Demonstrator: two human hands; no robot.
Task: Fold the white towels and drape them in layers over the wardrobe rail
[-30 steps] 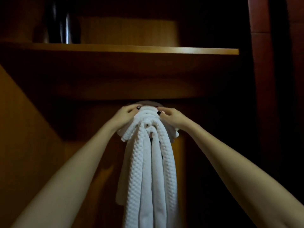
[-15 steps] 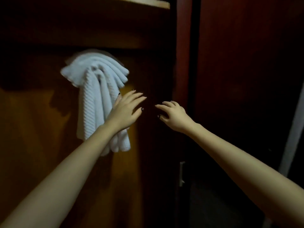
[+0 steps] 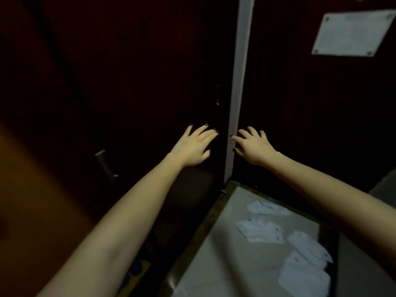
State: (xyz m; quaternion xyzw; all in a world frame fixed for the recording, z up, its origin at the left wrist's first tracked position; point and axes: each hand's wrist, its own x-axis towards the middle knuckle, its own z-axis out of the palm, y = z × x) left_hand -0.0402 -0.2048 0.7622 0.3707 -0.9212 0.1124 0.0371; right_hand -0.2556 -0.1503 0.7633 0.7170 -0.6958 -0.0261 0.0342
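Note:
No towel and no wardrobe rail are in the head view now. My left hand (image 3: 194,147) reaches forward at mid-frame with its fingers spread and nothing in it. My right hand (image 3: 252,147) is stretched out beside it, fingers relaxed and holding nothing. Both hands hover in front of dark red-brown panels, one on either side of a pale vertical strip (image 3: 236,93).
A dark wardrobe door (image 3: 132,82) with a metal handle (image 3: 105,165) stands at the left. A grey surface (image 3: 214,254) at the lower right carries several white paper slips (image 3: 260,230). A pale plate (image 3: 351,33) is fixed on the dark panel at upper right.
My head has turned right and down, so the hanging white towels have left the view. Both hands let go of the towels and now reach out with nothing in them.

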